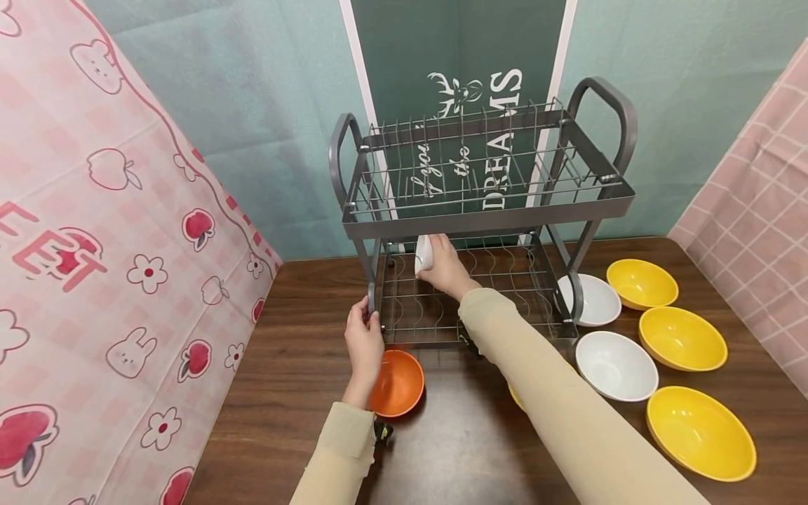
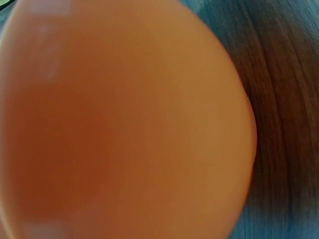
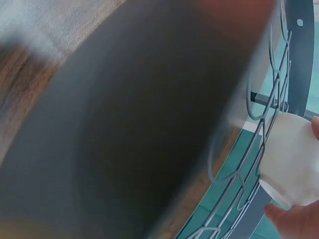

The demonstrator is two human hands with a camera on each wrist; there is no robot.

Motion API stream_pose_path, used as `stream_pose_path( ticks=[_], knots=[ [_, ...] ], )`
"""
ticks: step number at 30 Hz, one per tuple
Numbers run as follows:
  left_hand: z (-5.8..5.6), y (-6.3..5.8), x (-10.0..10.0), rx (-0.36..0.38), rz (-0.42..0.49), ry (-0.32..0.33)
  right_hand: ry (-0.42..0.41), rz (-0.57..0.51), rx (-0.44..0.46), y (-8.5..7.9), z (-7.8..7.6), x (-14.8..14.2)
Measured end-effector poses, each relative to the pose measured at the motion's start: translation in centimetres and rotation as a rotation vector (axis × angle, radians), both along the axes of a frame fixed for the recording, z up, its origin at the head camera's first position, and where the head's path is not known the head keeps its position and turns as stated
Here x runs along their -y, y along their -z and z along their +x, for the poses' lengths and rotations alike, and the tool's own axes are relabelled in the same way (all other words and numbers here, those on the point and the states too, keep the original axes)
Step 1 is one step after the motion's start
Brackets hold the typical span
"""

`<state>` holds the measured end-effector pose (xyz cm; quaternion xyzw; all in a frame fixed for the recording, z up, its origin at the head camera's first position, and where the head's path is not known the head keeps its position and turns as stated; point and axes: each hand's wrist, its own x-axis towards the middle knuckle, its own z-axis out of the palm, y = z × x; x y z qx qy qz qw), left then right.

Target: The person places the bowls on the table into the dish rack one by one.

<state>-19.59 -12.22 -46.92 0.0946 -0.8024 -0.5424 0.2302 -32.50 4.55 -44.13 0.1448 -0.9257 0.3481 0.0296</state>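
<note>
Centre frame, under the rack's [image 1: 486, 210] top shelf: white bowl [image 1: 423, 253] on edge, rim facing left, gripped by right hand [image 1: 447, 268]. Left hand [image 1: 363, 341] curled round rack's lower-left post, above orange bowl [image 1: 398, 383].

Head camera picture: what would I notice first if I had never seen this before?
Probably the tall grey dish rack standing at the back of the brown table. The right hand holds a white bowl inside its lower shelf, while the left hand grips the rack's front post, just above an orange bowl. To the right lie three bright yellow bowls and two white ones.
</note>
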Motion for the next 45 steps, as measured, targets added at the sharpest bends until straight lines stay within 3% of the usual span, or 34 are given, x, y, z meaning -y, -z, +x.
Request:
stream_pose_path(
  ticks=[14,23,30,45],
  knots=[
    [0.0,-0.1,0.1,0.027,-0.014,0.014,-0.036,-0.030,-0.026,-0.6,1.1,-2.4],
    [0.0,-0.4,0.2,0.037,-0.058,0.023,-0.073,-0.018,0.037,-1.3,2.6,-4.5],
    [0.1,-0.5,0.2,0.023,-0.083,0.019,-0.112,-0.033,0.041,-2.0,5.0,-6.1],
    [0.0,-0.4,0.2,0.041,-0.074,0.026,-0.150,-0.004,0.003,-1.1,10.9,-9.1]
  ],
)
